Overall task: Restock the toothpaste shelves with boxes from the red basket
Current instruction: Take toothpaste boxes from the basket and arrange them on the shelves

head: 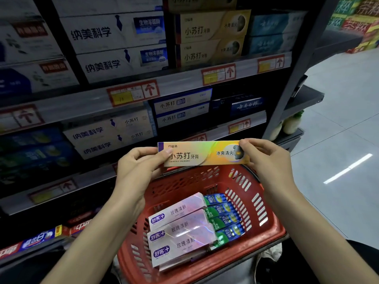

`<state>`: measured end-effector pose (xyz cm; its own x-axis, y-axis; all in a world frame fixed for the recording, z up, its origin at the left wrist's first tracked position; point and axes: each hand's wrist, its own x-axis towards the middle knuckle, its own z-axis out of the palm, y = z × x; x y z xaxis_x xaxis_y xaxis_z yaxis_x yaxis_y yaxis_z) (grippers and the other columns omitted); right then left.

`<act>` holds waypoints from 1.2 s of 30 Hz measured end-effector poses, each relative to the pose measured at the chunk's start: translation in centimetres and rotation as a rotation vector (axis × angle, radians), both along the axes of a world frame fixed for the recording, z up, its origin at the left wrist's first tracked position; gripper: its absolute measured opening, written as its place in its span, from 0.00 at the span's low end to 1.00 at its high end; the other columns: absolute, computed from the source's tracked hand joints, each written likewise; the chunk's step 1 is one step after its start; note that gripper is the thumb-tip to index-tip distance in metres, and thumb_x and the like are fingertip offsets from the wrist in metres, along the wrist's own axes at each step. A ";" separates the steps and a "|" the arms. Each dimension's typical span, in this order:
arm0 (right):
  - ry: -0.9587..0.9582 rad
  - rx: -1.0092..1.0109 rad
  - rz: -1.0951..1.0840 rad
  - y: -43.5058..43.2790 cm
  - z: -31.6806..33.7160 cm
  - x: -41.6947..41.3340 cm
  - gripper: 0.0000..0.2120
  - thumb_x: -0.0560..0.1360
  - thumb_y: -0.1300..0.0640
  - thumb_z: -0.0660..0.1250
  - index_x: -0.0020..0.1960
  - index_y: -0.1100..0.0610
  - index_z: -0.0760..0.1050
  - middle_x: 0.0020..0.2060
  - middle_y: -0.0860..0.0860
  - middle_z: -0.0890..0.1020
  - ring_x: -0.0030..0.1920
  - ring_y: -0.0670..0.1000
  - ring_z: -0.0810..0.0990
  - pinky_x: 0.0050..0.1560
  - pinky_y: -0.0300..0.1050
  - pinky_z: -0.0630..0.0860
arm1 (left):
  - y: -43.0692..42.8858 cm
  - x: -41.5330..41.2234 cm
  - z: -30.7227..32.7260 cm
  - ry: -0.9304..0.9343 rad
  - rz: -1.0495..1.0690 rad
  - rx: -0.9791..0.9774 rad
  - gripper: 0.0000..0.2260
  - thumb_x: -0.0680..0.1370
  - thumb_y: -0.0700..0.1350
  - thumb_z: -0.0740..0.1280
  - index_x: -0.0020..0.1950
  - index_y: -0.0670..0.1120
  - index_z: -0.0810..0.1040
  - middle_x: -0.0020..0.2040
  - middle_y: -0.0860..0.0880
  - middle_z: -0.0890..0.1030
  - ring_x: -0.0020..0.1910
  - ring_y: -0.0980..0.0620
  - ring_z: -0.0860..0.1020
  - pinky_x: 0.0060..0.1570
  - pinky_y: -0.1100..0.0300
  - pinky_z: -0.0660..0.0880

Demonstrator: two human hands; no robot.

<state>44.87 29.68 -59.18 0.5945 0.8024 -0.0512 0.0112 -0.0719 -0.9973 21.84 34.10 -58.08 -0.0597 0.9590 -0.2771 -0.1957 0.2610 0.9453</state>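
A yellow-gold toothpaste box [203, 153] is held level in the air between both hands, above the far rim of the red basket [268, 226] and in front of the shelves [180, 79]. Its face reads 小苏打牙膏 beside the left thumb and 冰爽清火 just inside the right fingertips. The left hand [135, 167] clamps the box's left end, thumb pressed on the front and the other fingers curled behind it. The right hand [266, 158] pinches the right end between thumb and fingertips.

Below both sets of fingers, in the basket, lie three pink iridescent boxes [180, 226] marked 舒客 and 玫瑰清新, stacked side by side. Touching them, on the right-hand side, are green-and-blue DARLIE boxes [225, 218] printed 超白.

Beyond the fingertips, the nearest shelf level carries white-and-blue 小苏打 超白 boxes [182, 108] and a dark blue 云南白药 box [246, 106]. Well above the hands, matching yellow 小苏打 boxes [209, 37] sit stacked, with white 纳美科学 boxes [114, 48] to the left-hand side of them. Price tags with red arrows [133, 93] run along the shelf rails.
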 end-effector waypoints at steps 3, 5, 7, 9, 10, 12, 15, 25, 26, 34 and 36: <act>0.037 -0.001 -0.009 0.1 -0.2 0.2 0.02 0.76 0.53 0.75 0.48 0.50 0.85 0.44 0.51 0.88 0.43 0.54 0.88 0.48 0.56 0.85 | 0.2 0.1 -0.1 -0.005 0.010 0.008 0.14 0.74 0.40 0.77 0.57 0.38 0.80 0.46 0.40 0.88 0.48 0.45 0.87 0.56 0.52 0.82; 0.068 0.006 -0.014 0.2 -0.2 0.2 0.02 0.76 0.55 0.75 0.48 0.50 0.85 0.44 0.51 0.88 0.42 0.55 0.88 0.47 0.58 0.86 | 0.3 0.2 -0.1 -0.011 0.010 0.014 0.12 0.75 0.40 0.76 0.56 0.38 0.80 0.46 0.40 0.88 0.48 0.45 0.87 0.56 0.51 0.82; 0.085 0.028 -0.017 0.3 0.0 0.3 0.04 0.76 0.57 0.75 0.49 0.50 0.85 0.43 0.50 0.88 0.43 0.56 0.89 0.48 0.60 0.85 | 0.4 0.4 -0.1 -0.013 0.011 0.029 0.10 0.76 0.39 0.75 0.56 0.38 0.81 0.47 0.41 0.88 0.48 0.46 0.87 0.57 0.51 0.82; 0.091 0.057 -0.020 0.4 0.2 0.3 0.06 0.76 0.58 0.75 0.51 0.50 0.85 0.43 0.50 0.89 0.45 0.56 0.88 0.51 0.61 0.85 | 0.4 0.5 -0.1 -0.023 0.010 0.052 0.08 0.78 0.39 0.73 0.55 0.38 0.81 0.47 0.41 0.88 0.50 0.46 0.87 0.58 0.50 0.81; 0.091 0.071 -0.024 0.4 0.3 0.3 0.06 0.76 0.58 0.75 0.51 0.49 0.85 0.43 0.49 0.89 0.46 0.55 0.88 0.51 0.61 0.85 | 0.5 0.6 -0.1 -0.028 0.011 0.067 0.07 0.78 0.39 0.72 0.55 0.38 0.81 0.48 0.41 0.88 0.50 0.46 0.87 0.58 0.50 0.81; 0.087 0.098 -0.035 0.5 0.5 0.4 0.06 0.76 0.58 0.75 0.52 0.49 0.85 0.44 0.48 0.88 0.46 0.53 0.88 0.52 0.60 0.85 | 0.5 0.7 -0.2 -0.034 0.019 0.105 0.06 0.79 0.40 0.71 0.54 0.38 0.81 0.47 0.42 0.88 0.51 0.47 0.87 0.58 0.50 0.80; 0.060 0.119 -0.069 0.6 0.5 0.6 0.07 0.75 0.55 0.76 0.53 0.50 0.84 0.45 0.47 0.88 0.48 0.51 0.88 0.52 0.61 0.84 | 0.5 0.9 -0.1 -0.041 0.022 0.151 0.07 0.80 0.41 0.70 0.55 0.38 0.81 0.47 0.43 0.88 0.50 0.47 0.87 0.57 0.51 0.80; 0.075 0.220 -0.146 0.6 1.3 0.9 0.07 0.75 0.54 0.76 0.53 0.50 0.84 0.45 0.44 0.88 0.47 0.44 0.87 0.48 0.42 0.82 | 0.5 1.9 -0.1 -0.032 0.013 0.290 0.07 0.80 0.39 0.69 0.58 0.41 0.82 0.48 0.44 0.88 0.51 0.49 0.87 0.56 0.55 0.82; 0.075 0.226 -0.147 0.6 1.5 0.9 0.07 0.76 0.54 0.76 0.54 0.51 0.84 0.45 0.44 0.88 0.47 0.44 0.87 0.48 0.42 0.82 | 0.5 2.0 0.0 -0.029 0.024 0.306 0.07 0.80 0.39 0.69 0.58 0.42 0.82 0.48 0.44 0.88 0.52 0.49 0.86 0.56 0.55 0.82; 0.045 0.278 -0.162 1.3 2.2 0.2 0.09 0.77 0.56 0.74 0.57 0.49 0.85 0.49 0.46 0.88 0.50 0.43 0.86 0.52 0.41 0.83 | 1.0 3.3 0.1 0.096 0.222 0.419 0.09 0.77 0.41 0.74 0.52 0.54 0.87 0.52 0.56 0.87 0.54 0.60 0.83 0.50 0.69 0.79; 0.030 0.286 -0.165 1.9 2.5 0.1 0.11 0.78 0.52 0.73 0.60 0.46 0.84 0.57 0.47 0.85 0.53 0.41 0.84 0.55 0.40 0.80 | 1.3 3.8 0.6 0.089 0.246 0.432 0.09 0.76 0.39 0.74 0.53 0.51 0.87 0.52 0.55 0.87 0.53 0.61 0.83 0.46 0.74 0.77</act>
<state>44.93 31.62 -56.64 0.7195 0.6797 0.1427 -0.0070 0.2126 -0.9771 25.65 35.38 -57.52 -0.3040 0.9394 0.1582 -0.1156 -0.2012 0.9727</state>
